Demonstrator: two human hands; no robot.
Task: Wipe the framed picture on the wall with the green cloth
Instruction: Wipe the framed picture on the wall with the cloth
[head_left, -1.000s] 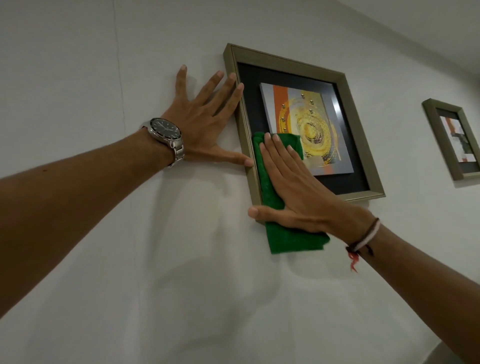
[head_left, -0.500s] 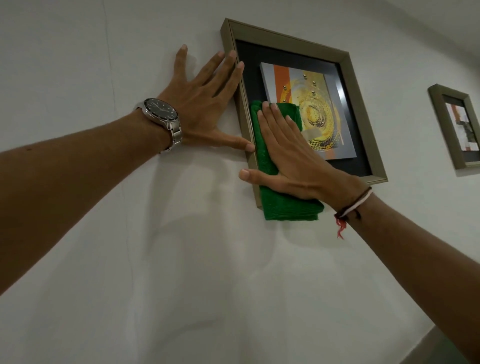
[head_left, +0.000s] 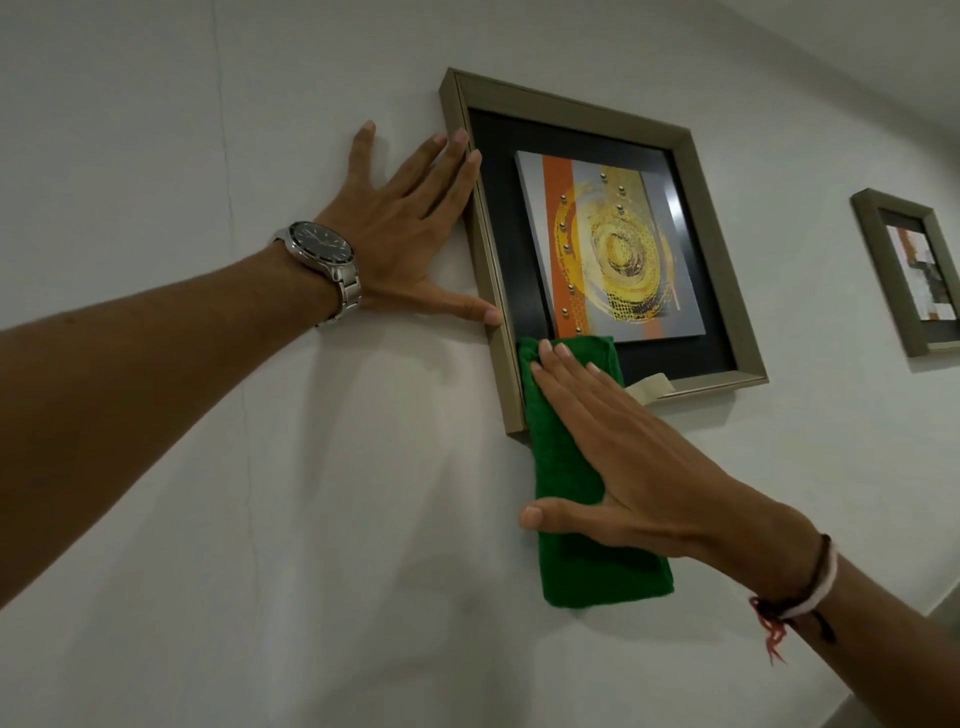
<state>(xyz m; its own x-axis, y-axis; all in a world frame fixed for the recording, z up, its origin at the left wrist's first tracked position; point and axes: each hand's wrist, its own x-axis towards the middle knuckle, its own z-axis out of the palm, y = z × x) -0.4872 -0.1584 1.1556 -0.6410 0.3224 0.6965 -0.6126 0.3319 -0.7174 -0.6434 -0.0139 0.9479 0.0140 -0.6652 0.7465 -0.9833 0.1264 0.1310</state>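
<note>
A framed picture (head_left: 566, 111) with a dull gold frame, black mount and an orange and yellow artwork hangs on the white wall. My left hand (head_left: 405, 234), with a steel watch on the wrist, lies flat and spread on the wall, its fingertips and thumb touching the frame's left edge. My right hand (head_left: 623, 457) presses a folded green cloth (head_left: 582, 566) flat against the frame's lower left corner. The cloth's top covers the black mount below the artwork, and its lower half hangs over the wall beneath the frame. My palm hides the cloth's middle.
A second, smaller framed picture (head_left: 883, 244) hangs further right on the same wall. A beige tab (head_left: 652, 387) sticks out at the bottom rail of the big frame. The ceiling edge runs across the top right.
My right hand has slid the green cloth down from the left side of the artwork to the frame's lower left corner. My left hand has stayed at the frame's left edge.
</note>
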